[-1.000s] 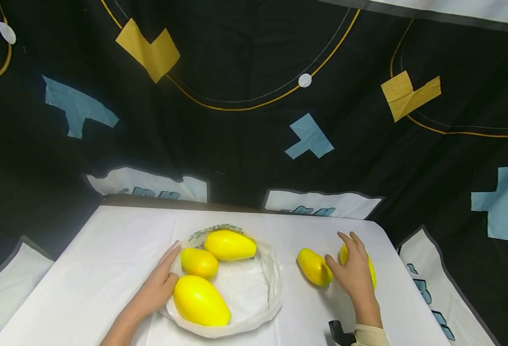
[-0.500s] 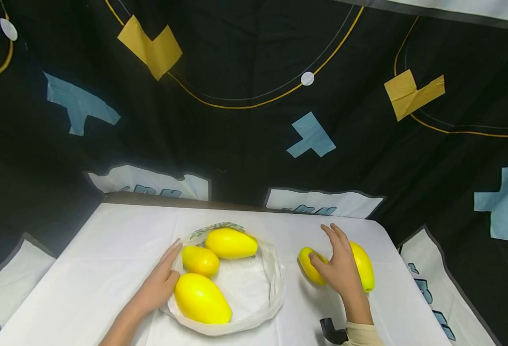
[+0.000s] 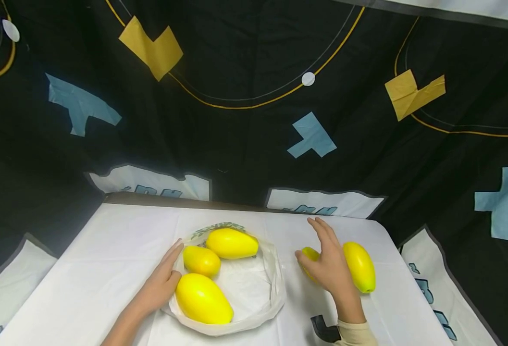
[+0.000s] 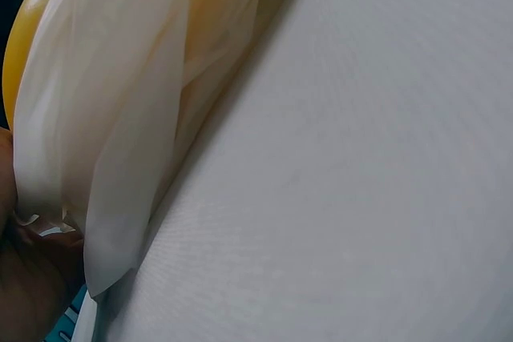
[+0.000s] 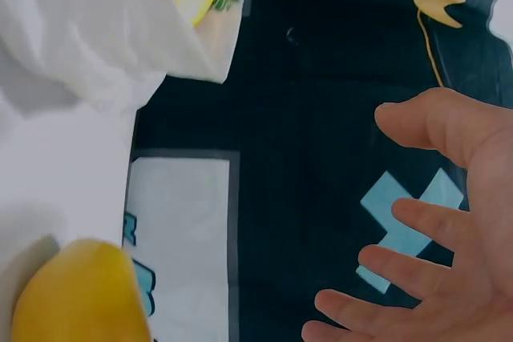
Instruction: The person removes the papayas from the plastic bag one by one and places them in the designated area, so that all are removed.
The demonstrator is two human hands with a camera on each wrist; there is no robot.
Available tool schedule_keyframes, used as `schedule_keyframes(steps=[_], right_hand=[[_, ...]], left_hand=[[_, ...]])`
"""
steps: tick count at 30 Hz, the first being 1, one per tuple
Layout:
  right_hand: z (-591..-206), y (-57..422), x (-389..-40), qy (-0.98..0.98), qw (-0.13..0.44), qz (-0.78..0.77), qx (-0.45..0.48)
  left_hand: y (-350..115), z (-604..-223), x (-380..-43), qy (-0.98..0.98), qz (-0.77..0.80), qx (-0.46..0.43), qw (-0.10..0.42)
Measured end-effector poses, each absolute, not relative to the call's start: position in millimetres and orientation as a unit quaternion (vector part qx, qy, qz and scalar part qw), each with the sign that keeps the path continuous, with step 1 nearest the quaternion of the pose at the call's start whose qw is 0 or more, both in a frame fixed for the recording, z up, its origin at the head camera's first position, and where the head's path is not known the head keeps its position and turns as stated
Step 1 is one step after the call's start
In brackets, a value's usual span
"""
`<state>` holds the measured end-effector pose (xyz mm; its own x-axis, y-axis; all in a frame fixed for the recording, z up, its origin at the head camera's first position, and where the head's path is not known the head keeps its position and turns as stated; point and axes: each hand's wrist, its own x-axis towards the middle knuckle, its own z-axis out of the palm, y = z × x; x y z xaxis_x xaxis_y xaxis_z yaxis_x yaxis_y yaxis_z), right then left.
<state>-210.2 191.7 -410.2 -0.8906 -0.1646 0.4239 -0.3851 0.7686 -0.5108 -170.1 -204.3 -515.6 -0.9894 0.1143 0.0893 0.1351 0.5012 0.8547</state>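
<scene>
The right hand (image 3: 331,268), fingers spread wide, hovers over a glossy yellow oblong fruit (image 3: 310,253), its long axis mostly hidden, right of the white plastic bag (image 3: 278,283). The left hand (image 3: 162,282) touches the bag's left rim, pinching unclear.

Only partial, unreadable blue lettering (image 3: 145,190) on white panels (image 3: 163,181) of the black backdrop (image 3: 236,149)

Operating remotely, I record one yellow fruit (image 3: 311,253) partly hidden behind the right hand (image 3: 332,269), and the left hand (image 4: 36,282) cropped at its wrist view's edge.
</scene>
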Motion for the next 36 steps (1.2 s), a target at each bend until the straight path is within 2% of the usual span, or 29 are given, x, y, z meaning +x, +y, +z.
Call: schedule_keyframes(steps=[20,26,36], right_hand=[[-407,154,-204,-0.877,0.148,0.388,0.242],[-408,137,-200,-0.862,0.121,0.401,0.284],[-416,109,-190,-0.859,0.067,0.416,0.292]], left_hand=[[-205,-517,-171,-0.867,-0.492,-0.081,0.024],[-205,-518,-171,-0.868,-0.491,-0.078,0.022],[-205,-517,-171,-0.867,-0.492,-0.075,0.015]])
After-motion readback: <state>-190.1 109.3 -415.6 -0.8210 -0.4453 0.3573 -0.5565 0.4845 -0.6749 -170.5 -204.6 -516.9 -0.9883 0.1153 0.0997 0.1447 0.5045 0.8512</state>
